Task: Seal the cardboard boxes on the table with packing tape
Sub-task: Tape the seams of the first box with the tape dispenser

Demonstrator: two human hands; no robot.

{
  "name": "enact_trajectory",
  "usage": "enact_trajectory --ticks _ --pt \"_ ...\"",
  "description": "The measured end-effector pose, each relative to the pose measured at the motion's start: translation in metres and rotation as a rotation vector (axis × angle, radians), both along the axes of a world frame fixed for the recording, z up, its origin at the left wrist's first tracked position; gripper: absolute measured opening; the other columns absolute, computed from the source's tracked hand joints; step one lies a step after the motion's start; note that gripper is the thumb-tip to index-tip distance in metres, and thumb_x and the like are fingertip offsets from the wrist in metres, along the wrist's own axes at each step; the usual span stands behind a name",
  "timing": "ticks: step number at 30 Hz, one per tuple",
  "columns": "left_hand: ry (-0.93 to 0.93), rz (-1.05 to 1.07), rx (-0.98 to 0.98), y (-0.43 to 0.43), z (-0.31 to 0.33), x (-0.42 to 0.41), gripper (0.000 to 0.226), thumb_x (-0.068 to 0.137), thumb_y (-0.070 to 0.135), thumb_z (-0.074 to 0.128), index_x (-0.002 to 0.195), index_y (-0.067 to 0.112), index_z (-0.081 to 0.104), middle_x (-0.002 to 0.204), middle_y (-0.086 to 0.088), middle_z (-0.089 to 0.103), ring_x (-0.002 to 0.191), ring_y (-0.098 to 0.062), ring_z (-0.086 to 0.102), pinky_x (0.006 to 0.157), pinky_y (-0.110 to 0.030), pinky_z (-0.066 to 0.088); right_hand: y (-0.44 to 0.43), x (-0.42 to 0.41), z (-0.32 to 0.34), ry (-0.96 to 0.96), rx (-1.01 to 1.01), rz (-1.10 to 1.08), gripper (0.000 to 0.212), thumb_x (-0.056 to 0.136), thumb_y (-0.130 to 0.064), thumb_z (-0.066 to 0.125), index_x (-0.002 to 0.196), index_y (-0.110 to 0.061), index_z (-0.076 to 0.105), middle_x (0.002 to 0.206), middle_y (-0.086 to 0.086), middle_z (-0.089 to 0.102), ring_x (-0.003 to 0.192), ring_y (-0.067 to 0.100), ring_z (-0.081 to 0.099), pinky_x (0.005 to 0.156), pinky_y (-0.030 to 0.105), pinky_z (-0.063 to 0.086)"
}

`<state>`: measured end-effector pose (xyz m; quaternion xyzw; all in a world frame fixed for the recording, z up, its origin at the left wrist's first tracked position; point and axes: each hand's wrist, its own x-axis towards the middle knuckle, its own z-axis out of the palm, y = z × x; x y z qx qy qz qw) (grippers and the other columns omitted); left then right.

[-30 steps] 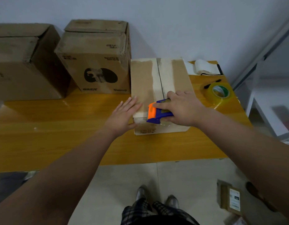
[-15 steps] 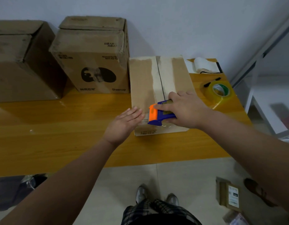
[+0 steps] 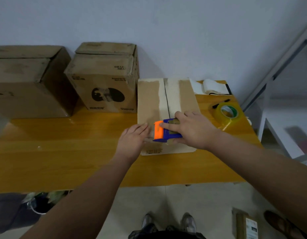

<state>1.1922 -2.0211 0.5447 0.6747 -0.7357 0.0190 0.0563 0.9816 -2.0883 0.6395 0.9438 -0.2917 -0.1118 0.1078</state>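
Shoes of the person, at the lower edge on a pale tiled floor, with a small labelled parcel lying on the floor to the right. Beyond them, the front edge of a yellow wooden table, over which both bare forearms reach.

The left hand lies relaxed and unclenched, holding nothing. Its nearly straight fingers rest on the near left part of the top of a low box, with the fingertips just beside the orange end of a tape dispenser.

The right hand grasps the blue body of the tape dispenser from above. Its fingers curl over the body and one finger reaches onto the orange part. The dispenser sits on the near end of the low box top, at the centre seam.

A pale band runs along that seam toward the far end of the box.

To the right of the low box, apart from it, a roll of clear tape lies on the table. A black marker lies just behind the roll, and a white roll of soft material at the far edge.

To the left stands a printed box, touching the low box or nearly so, with its top flaps closed. A large box stands further left. Both are taller than the low box and stand close to the grey wall.
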Motion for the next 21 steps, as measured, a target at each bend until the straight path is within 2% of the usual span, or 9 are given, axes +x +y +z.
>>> enact_trajectory --ticks 3,7,12,17,21 --pt "0.027 0.034 0.011 0.002 0.000 -0.002 0.061 0.090 0.026 0.058 0.145 0.028 0.031 0.150 0.010 0.033 0.135 -0.016 0.029 0.104 -0.035 0.028 -0.010 -0.036 0.012 0.006 -0.001 0.029 0.068 0.090 -0.059 0.041 0.147 -0.044 0.008 0.126 0.007 0.041 0.106 0.026 0.048 0.084 0.035 0.040" --pt "-0.011 0.088 0.032 0.005 0.000 -0.007 0.061 0.092 0.030 0.055 0.146 0.029 0.028 0.151 0.012 0.030 0.136 -0.016 0.028 0.104 -0.035 0.029 -0.020 -0.095 0.015 0.034 0.019 -0.097 0.068 0.089 -0.063 0.037 0.147 -0.046 0.005 0.131 0.005 0.039 0.111 0.023 0.046 0.088 0.034 0.040" --pt "-0.038 0.140 0.021 0.003 0.007 -0.020 0.056 0.092 0.031 0.054 0.144 0.025 0.033 0.150 0.008 0.033 0.137 -0.015 0.029 0.107 -0.036 0.026 -0.029 -0.088 0.014 0.044 0.001 -0.039 0.064 0.089 -0.065 0.035 0.146 -0.046 0.013 0.127 0.006 0.043 0.107 0.025 0.049 0.082 0.034 0.038" --pt "-0.097 0.211 -0.005 0.003 0.010 -0.038 0.049 0.091 0.021 0.054 0.138 0.020 0.039 0.146 0.001 0.038 0.135 -0.018 0.032 0.111 -0.039 0.021 -0.035 -0.080 0.005 0.067 0.018 -0.016 0.062 0.090 -0.062 0.040 0.145 -0.042 0.020 0.126 0.008 0.045 0.108 0.028 0.049 0.086 0.038 0.040" --pt "-0.113 0.215 -0.016 -0.002 0.014 -0.058 0.047 0.091 0.027 0.050 0.135 0.022 0.038 0.142 0.000 0.040 0.134 -0.020 0.030 0.111 -0.043 0.018 -0.043 -0.076 0.003 0.077 0.019 0.011 0.059 0.090 -0.062 0.041 0.143 -0.042 0.025 0.122 0.007 0.048 0.103 0.028 0.051 0.084 0.038 0.040"
